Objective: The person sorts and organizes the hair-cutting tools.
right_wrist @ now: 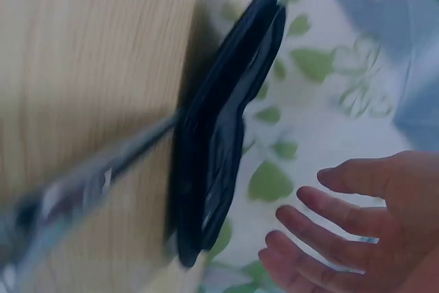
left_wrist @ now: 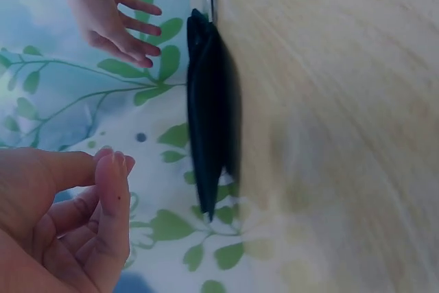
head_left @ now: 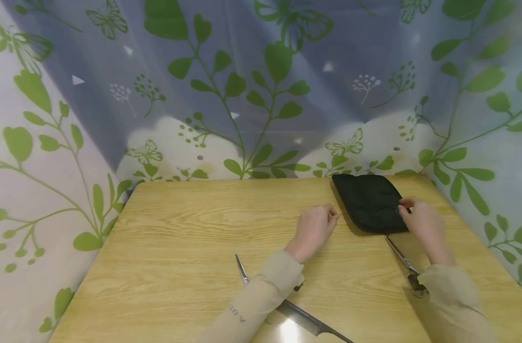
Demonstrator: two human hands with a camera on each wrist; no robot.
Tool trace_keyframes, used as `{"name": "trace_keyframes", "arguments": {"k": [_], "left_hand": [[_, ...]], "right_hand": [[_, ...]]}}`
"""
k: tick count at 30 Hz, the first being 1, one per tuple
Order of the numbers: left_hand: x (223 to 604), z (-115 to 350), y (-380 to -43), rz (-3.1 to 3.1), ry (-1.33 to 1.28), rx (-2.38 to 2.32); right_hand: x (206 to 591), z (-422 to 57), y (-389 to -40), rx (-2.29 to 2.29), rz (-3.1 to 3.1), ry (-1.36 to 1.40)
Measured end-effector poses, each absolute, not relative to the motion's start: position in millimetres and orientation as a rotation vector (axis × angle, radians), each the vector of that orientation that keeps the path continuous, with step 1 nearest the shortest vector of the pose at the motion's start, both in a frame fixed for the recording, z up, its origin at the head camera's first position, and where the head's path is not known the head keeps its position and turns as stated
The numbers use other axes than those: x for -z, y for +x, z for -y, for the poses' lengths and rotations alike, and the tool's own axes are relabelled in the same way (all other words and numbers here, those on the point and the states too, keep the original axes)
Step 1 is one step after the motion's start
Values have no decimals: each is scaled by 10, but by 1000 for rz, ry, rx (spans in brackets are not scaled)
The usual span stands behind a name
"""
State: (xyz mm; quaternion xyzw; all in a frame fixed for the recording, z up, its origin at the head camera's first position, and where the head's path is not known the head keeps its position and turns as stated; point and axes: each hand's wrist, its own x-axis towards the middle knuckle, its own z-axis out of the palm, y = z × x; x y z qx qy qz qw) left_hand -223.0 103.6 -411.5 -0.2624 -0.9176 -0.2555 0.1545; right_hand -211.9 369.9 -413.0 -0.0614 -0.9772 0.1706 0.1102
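A flat black case (head_left: 368, 202), folded in two layers, lies at the back right of the table. My right hand (head_left: 424, 224) hovers at the case's right side, overlapping its edge in the head view. In the right wrist view its fingers (right_wrist: 329, 217) are spread and apart from the case (right_wrist: 199, 149). My left hand (head_left: 313, 230) is raised left of the case, its fingers curled and thumb tip meeting the fingertips, with nothing visible between them. A pair of scissors (head_left: 400, 255) lies below the case, tip at its front edge, handles partly under the right sleeve.
Another pair of scissors (head_left: 241, 269) lies mostly hidden under my left sleeve (head_left: 261, 297). A dark comb (head_left: 305, 314) with a thin tail lies at the table's front. A leaf-patterned curtain (head_left: 252, 95) surrounds the wooden table (head_left: 170, 238) at the back and sides.
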Motion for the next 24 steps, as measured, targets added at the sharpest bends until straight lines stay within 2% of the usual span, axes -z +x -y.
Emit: {"name": "trace_keyframes", "arguments": {"k": [10, 24], "left_hand": [[4274, -1122, -2306, 2732, -762, 822], [4337, -1176, -2341, 2767, -750, 910]], "right_hand": [[4301, -4132, -2206, -479, 3084, -236], [4409, -4143, -2240, -706, 3030, -297]]}}
